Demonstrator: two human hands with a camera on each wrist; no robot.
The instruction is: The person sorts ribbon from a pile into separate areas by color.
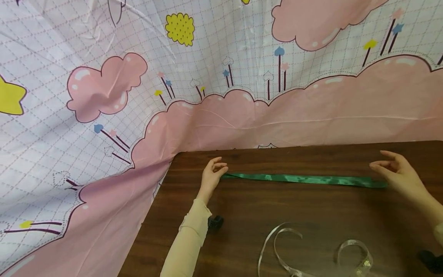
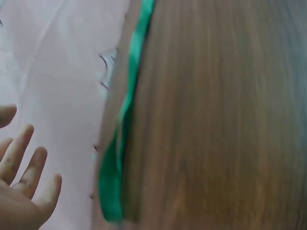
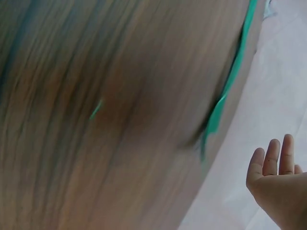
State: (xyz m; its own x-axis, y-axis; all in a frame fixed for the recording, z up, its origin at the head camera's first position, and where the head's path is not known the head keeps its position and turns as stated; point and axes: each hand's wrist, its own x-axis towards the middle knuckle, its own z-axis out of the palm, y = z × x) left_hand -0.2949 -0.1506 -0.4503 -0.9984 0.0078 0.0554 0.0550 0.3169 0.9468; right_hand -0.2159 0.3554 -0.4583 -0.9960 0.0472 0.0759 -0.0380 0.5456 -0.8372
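A green satin ribbon [image 1: 297,178] stretches lengthwise across the dark wooden table, long and flat with a slight twist near its left end. By that left end is my left hand [image 1: 212,175]; the left wrist view shows its fingers [image 2: 36,167] spread and holding nothing, apart from the ribbon's looped end [image 2: 111,191]. My right hand [image 1: 401,173] hovers by the other end, its fingers loosely bent in the head view. Seen in the right wrist view, its fingers [image 3: 271,158] stand extended and hold nothing, with the ribbon's folded tip [image 3: 211,127] off to one side.
A thin, pale shiny ribbon [image 1: 287,263] curls on the table's near part, with another coil [image 1: 354,246] to its right. Small black devices [image 1: 215,222] sit by the wrists. Behind and left of the wooden table [image 1: 249,207] hangs a pink-and-white printed cloth [image 1: 221,127].
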